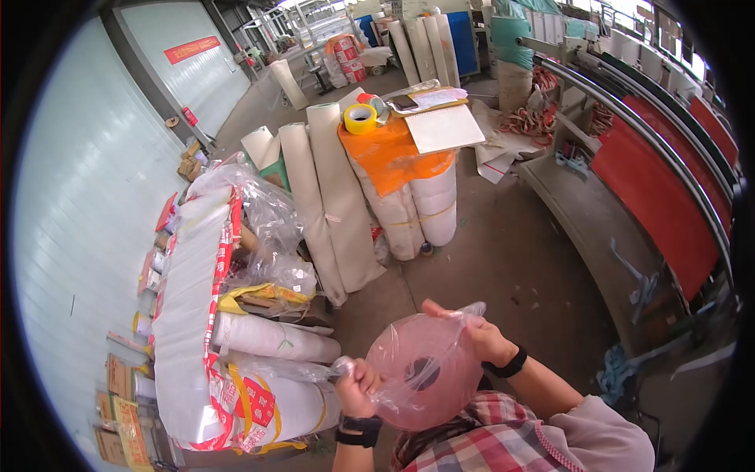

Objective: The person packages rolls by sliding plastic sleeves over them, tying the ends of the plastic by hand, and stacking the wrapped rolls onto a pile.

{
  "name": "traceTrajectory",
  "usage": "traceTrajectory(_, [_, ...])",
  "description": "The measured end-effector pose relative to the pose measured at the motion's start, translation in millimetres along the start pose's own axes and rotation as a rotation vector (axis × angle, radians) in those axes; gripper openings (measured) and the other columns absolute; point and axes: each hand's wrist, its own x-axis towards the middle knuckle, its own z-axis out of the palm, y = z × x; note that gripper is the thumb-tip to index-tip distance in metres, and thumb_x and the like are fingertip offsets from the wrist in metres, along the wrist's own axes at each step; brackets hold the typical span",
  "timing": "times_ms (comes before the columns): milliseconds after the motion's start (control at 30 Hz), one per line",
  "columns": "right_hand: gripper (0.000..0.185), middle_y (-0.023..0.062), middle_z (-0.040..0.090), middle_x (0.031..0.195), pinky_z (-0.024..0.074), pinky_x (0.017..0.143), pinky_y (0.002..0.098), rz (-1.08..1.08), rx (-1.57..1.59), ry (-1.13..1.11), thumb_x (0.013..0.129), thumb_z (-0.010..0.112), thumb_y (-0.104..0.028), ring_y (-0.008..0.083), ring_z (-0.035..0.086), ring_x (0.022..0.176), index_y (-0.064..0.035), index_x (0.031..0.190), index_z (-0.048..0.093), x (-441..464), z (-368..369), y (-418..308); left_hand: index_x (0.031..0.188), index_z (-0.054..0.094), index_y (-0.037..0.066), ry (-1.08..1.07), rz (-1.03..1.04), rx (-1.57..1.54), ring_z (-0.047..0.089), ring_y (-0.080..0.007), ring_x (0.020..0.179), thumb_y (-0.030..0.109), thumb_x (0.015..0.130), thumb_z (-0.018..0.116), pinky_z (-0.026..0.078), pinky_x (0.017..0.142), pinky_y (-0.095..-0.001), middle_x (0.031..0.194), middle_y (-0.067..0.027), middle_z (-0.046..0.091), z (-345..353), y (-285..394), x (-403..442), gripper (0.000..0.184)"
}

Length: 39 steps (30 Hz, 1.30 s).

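Observation:
A round, flat pink roll (393, 342) with a dark hole in its middle is in front of my body, partly covered by a clear plastic bag (421, 376). My left hand (359, 389) is closed in a fist at the roll's left side, on a bunched end of the bag. At the upper right edge, my right hand (481, 338) grips another gathered part of the plastic, its thumb lying across the top of the roll. Both wrists wear black bands. A red checked cloth (480, 431) covers my lap below the roll.
On the left, long white rolls (275, 337) lie beside a white padded surface (189, 307). Ahead, upright rolls carry an orange sheet (385, 161) with yellow tape (360, 119) and a clipboard (444, 127). A machine with a metal rail (629, 118) and red panel (661, 193) lines the right.

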Motion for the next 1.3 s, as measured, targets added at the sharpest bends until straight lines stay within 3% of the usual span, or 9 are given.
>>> traceTrajectory(233, [0.045,0.0152,0.055,0.105,0.0372,0.091,0.0374,0.123,0.731,-0.586,0.085,0.052,-0.038,0.0261,0.052,0.102,-0.0034,0.114,0.047,21,-45,32,0.09,0.051,0.007,0.046,0.288,-0.259,0.051,-0.0217,0.082,0.031,0.083,0.048,0.037,0.088,-0.0408,0.078,-0.0072,0.051,29,17,-19,0.025])
traceTrajectory(300, [0.07,0.0169,0.045,0.121,0.0322,0.097,0.0368,0.093,0.298,-0.165,0.078,0.06,-0.041,0.0256,0.043,0.115,-0.0048,0.131,0.031,7,-9,-29,0.122,0.039,0.001,-0.116,0.332,-0.222,0.038,-0.0283,0.115,0.031,0.074,0.061,0.027,0.1,-0.0431,0.119,-0.0142,0.044,-2,22,-31,0.06])
traceTrajectory(400, [0.099,0.0182,0.022,0.139,0.0217,0.104,0.0388,0.126,-0.216,-0.172,0.069,0.069,-0.043,0.0267,0.022,0.13,-0.0021,0.138,0.01,-8,-24,-42,0.135,0.014,-0.002,-0.294,0.504,1.02,0.021,-0.022,0.128,0.028,0.076,0.066,0.02,0.104,-0.0358,0.142,-0.0117,0.015,-53,20,-28,0.084])
traceTrajectory(567, [0.056,0.0228,0.019,0.14,0.0137,0.105,0.0439,-0.178,-1.282,-0.522,0.081,0.059,-0.032,0.0301,0.008,0.133,0.0047,0.12,0.044,19,13,-36,0.121,0.042,-0.006,-0.337,0.319,0.945,0.039,-0.025,0.118,0.025,0.081,0.062,0.027,0.101,-0.0355,0.128,-0.0191,0.041,-8,-3,-2,0.054])
traceTrajectory(633, [0.036,0.0241,0.037,0.13,0.0203,0.103,0.0449,-0.267,-1.177,-0.464,0.086,0.053,-0.028,0.0329,0.027,0.127,0.0051,0.102,0.057,18,16,-21,0.107,0.054,-0.005,-0.291,0.406,0.743,0.05,-0.0249,0.108,0.02,0.088,0.051,0.033,0.097,-0.0352,0.112,-0.0169,0.056,-22,-29,18,0.032])
traceTrajectory(733, [0.032,0.0161,0.062,0.087,0.0363,0.092,0.0391,0.218,0.489,0.321,0.088,0.049,-0.03,0.0267,0.06,0.081,-0.0007,0.079,0.058,4,14,0,0.085,0.052,0.006,0.246,0.105,-0.298,0.057,-0.0216,0.088,0.019,0.089,0.046,0.041,0.089,-0.0391,0.088,-0.0089,0.06,-8,-35,23,0.015])
traceTrajectory(1000, [0.035,0.0052,0.051,0.055,0.0413,0.077,0.034,0.172,0.377,-0.144,0.085,0.047,-0.031,0.0197,0.052,0.058,-0.0028,0.066,0.052,13,-1,27,0.074,0.042,0.008,0.124,0.083,-0.03,0.03,-0.0097,0.048,0.022,0.093,0.037,0.037,0.056,-0.0296,0.055,0.0029,0.028,-4,-25,19,0.023])
traceTrajectory(1100, [0.028,0.0181,0.061,0.067,0.0469,0.058,0.0383,0.162,-1.221,-0.385,0.079,0.051,-0.026,0.0271,0.061,0.065,-0.0006,0.07,0.058,14,40,16,0.071,0.041,0.009,0.252,0.088,0.166,0.03,-0.0083,0.049,0.02,0.092,0.038,0.036,0.052,-0.0282,0.055,0.0027,0.03,5,-43,25,0.024])
traceTrajectory(1300, [0.022,0.0162,0.061,0.066,0.0467,0.053,0.0428,0.269,-1.622,-0.409,0.073,0.052,-0.025,0.0353,0.059,0.063,-0.0055,0.07,0.06,19,46,50,0.095,0.051,-0.001,0.156,0.362,0.82,0.056,-0.0208,0.067,0.028,0.087,0.05,0.045,0.061,-0.0332,0.079,-0.0112,0.058,30,-55,8,0.03])
